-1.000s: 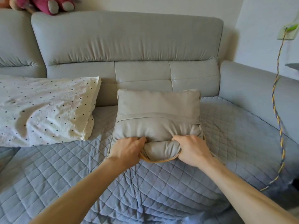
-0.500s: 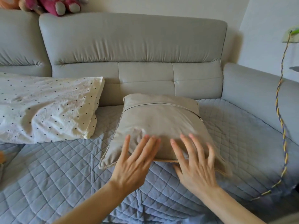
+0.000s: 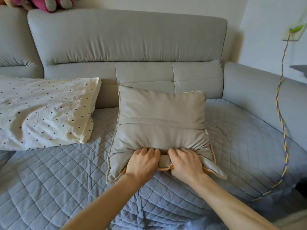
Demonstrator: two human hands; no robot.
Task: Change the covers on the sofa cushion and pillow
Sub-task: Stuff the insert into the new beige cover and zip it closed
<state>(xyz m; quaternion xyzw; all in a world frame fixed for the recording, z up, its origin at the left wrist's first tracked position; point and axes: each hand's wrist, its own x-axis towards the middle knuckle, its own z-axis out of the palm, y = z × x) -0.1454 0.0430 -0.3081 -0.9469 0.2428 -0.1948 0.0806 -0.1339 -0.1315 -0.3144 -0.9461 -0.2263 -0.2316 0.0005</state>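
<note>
Looking down from the head view, a square beige fabric cushion (image 3: 159,117) lies flat on the pale blue quilted sofa throw (image 3: 66,180), its far edge just short of the grey upholstered sofa backrest (image 3: 129,44). It is laid zip side up, I'd guess so the opening stays within reach. The zip seam (image 3: 159,124) crosses its middle and looks drawn shut, with the small pull (image 3: 206,131) at the right end. The left hand (image 3: 142,161) and right hand (image 3: 186,163) sit side by side at the middle of the cushion's near edge, almost touching. Both have their fingers curled down into the fabric, gathering it so that folds fan out on either side. A short stretch of the orange piped hem (image 3: 163,169) shows between and below them. To my eye the grip is there to settle the filling inside the cover or to square the hem, not to lift anything. So the cushion lies directly under and beyond both hands, reaching away towards the backrest, its near corners splayed loose on either side of the wrists. A cream pillow with small dark dots (image 3: 46,110) rests on the throw to the left, near the cushion but well apart from the left hand. I cannot tell whether its cover is the fresh one.
</note>
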